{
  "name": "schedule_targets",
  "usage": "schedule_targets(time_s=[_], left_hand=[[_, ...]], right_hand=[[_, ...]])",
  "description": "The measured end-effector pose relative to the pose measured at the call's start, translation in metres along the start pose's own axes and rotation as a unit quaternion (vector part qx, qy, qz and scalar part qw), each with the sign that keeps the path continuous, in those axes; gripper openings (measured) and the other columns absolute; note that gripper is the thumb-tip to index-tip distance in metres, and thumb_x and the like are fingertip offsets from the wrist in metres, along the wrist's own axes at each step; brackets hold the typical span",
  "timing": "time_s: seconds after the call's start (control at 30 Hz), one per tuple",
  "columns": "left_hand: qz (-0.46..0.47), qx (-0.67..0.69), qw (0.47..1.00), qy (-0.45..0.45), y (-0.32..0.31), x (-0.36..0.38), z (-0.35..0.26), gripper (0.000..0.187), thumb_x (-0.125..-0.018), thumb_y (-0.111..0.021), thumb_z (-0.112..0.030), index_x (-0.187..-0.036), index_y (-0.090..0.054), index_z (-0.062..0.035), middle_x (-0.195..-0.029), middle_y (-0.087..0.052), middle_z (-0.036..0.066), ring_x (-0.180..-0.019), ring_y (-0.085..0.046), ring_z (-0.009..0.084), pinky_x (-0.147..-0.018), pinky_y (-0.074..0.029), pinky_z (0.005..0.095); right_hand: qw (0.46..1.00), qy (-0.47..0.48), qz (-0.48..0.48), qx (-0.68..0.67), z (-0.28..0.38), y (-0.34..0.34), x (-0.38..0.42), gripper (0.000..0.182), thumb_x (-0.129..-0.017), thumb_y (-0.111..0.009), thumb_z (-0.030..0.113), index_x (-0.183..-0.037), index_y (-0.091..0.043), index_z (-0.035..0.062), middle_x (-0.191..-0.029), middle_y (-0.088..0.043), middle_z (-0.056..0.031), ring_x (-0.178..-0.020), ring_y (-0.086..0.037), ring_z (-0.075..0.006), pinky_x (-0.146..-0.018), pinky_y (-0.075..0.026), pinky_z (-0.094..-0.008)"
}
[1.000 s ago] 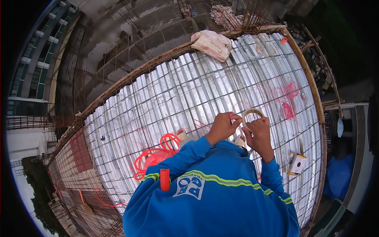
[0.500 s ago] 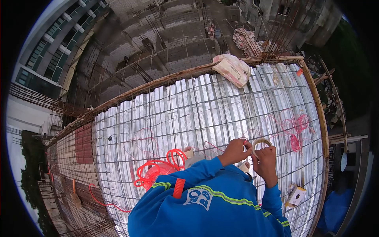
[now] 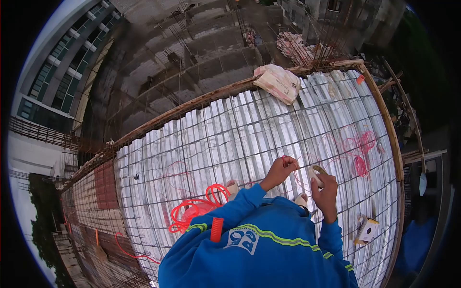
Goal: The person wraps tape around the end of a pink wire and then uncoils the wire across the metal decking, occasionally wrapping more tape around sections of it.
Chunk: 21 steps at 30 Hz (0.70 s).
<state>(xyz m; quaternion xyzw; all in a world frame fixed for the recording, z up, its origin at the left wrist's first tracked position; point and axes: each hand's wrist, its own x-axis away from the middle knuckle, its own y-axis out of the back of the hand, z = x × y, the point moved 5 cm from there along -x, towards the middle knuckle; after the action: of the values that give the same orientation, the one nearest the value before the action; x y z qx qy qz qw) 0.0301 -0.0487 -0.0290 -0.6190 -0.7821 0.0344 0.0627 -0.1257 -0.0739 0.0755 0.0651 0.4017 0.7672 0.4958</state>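
Note:
My right hand [image 3: 325, 191] is closed on a roll of tape [image 3: 313, 178], tilted so that its ring shows partly edge-on. To its left, my left hand [image 3: 278, 172] is raised with fingers pinched together, and a bit of pink string [image 3: 284, 156] shows at them. The hands are apart, above a steel rebar grid laid over corrugated metal decking [image 3: 225, 139]. Thin pink loops run below and between the hands. Ahead to the right lies a tangled bundle of pink string [image 3: 360, 165].
Orange flexible tubing [image 3: 180, 213] lies coiled at my left. A short orange corrugated tube [image 3: 216, 230] shows against my blue shirt. At right is a small white box [image 3: 367, 231]. A cement bag [image 3: 278, 84] rests on the wooden edge boards [image 3: 192, 108], with a drop beyond.
My hands have moved apart, the left going up and leftward. The tape roll has turned from nearly face-on to more edge-on. The view has shifted slightly.

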Motion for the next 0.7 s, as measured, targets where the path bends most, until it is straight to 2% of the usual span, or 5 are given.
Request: schedule_targets(time_s=[0.07, 0.17, 0.23, 0.57, 0.7], left_hand=[[-0.002, 0.030, 1.000, 0.005, -0.003, 0.005, -0.020, 0.018, -0.081, -0.060, -0.017, -0.089, -0.061, -0.0011, -0.070, -0.055, -0.001, -0.054, -0.039, 0.0047, -0.048, -0.032, 0.0234], [0.043, -0.090, 0.992, 0.079, -0.018, 0.013, -0.040, 0.027, -0.081, -0.063, -0.022, -0.099, -0.063, -0.0022, -0.072, -0.058, -0.001, -0.053, -0.038, 0.0029, -0.046, -0.029, 0.0220], [0.006, -0.078, 0.997, 0.006, -0.020, 0.012, -0.032, 0.028, -0.080, -0.065, -0.023, -0.098, -0.065, -0.0025, -0.071, -0.058, 0.000, -0.053, -0.038, 0.0026, -0.045, -0.027, 0.0211], [-0.081, -0.131, 0.988, -0.017, -0.016, 0.018, -0.029, 0.016, -0.079, -0.063, -0.018, -0.077, -0.063, -0.0025, -0.058, -0.053, 0.001, -0.045, -0.038, 0.0067, -0.043, -0.031, 0.0260], [-0.041, -0.202, 0.979, 0.009, -0.017, 0.020, -0.042, 0.012, -0.080, -0.059, -0.015, -0.080, -0.059, -0.0025, -0.056, -0.050, 0.001, -0.044, -0.038, 0.0076, -0.043, -0.032, 0.0265]], right_hand=[[0.999, 0.033, -0.032, 0.023, 0.008, 0.006, -0.005, 0.006, -0.071, -0.061, 0.009, -0.074, -0.061, 0.0031, -0.065, -0.058, -0.0091, -0.060, -0.053, -0.0254, -0.067, -0.036, -0.0368], [0.996, 0.088, -0.006, 0.021, 0.016, -0.002, -0.006, 0.005, -0.071, -0.060, 0.007, -0.074, -0.060, 0.0045, -0.064, -0.057, -0.0070, -0.061, -0.053, -0.0236, -0.067, -0.035, -0.0367], [0.995, 0.093, 0.005, 0.044, 0.018, -0.002, -0.006, 0.005, -0.071, -0.060, 0.007, -0.076, -0.059, 0.0055, -0.064, -0.056, -0.0053, -0.062, -0.052, -0.0218, -0.067, -0.033, -0.0365], [0.987, 0.129, 0.029, 0.091, 0.016, -0.012, -0.003, 0.008, -0.069, -0.061, 0.006, -0.076, -0.058, 0.0054, -0.063, -0.053, -0.0052, -0.063, -0.050, -0.0220, -0.069, -0.033, -0.0371], [0.989, 0.114, 0.048, 0.085, 0.016, -0.011, -0.002, 0.008, -0.068, -0.062, 0.007, -0.076, -0.060, 0.0043, -0.066, -0.056, -0.0075, -0.067, -0.051, -0.0249, -0.070, -0.035, -0.0389]])
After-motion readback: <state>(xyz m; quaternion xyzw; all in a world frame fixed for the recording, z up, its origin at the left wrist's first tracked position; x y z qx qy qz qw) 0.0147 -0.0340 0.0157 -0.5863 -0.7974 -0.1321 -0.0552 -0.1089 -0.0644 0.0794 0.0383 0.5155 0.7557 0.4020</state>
